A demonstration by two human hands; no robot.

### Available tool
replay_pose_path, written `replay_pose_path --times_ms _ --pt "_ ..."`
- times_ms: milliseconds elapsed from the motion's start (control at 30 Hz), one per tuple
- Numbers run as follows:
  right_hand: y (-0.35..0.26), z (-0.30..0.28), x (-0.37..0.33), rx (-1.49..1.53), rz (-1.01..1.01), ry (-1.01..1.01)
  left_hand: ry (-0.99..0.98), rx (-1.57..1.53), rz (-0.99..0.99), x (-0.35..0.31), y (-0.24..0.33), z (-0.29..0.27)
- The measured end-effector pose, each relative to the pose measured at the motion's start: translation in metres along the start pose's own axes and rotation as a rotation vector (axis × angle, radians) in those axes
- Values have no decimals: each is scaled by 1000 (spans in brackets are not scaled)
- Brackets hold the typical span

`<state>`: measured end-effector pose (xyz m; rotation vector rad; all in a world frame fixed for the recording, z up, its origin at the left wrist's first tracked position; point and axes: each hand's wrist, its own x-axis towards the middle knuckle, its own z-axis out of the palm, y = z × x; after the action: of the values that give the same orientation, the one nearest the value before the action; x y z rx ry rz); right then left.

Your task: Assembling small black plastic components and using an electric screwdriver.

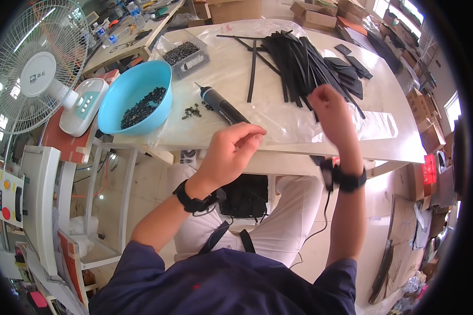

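Note:
My left hand hovers at the table's near edge, its fingers bent and the thumb slightly apart from the index finger, with nothing visible between them. Just beyond it lies a black pen-shaped electric screwdriver, its thin tip pointing away to the left. My right hand is over the near end of a heap of flat black strips, fingers curled in a pinch. Whether it grips a strip is hidden. Small black parts lie loose beside the screwdriver.
A light-blue basin with small black pieces stands at the left. Behind it is a clear plastic box of small parts. Flat black pieces lie right of the strips, and clear plastic sheeting covers the tabletop. A white fan stands far left.

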<state>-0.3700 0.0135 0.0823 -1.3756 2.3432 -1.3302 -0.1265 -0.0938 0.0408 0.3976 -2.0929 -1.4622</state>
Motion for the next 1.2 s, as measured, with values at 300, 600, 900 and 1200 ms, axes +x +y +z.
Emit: replay_pose_path --times_ms 300,600,900,1200 --pt "-35 -2 -150 454 364 -475 -340 -761 -540 -4 -2 46" --pt "1 -69 -27 -255 -85 -333 -254 -716 -478 -4 -6 54" --pt "137 -104 181 -987 -19 -617 -291 -639 -557 -51 -10 66" --pt "147 -128 174 -486 80 -679 -264 -637 -613 -61 -28 68"
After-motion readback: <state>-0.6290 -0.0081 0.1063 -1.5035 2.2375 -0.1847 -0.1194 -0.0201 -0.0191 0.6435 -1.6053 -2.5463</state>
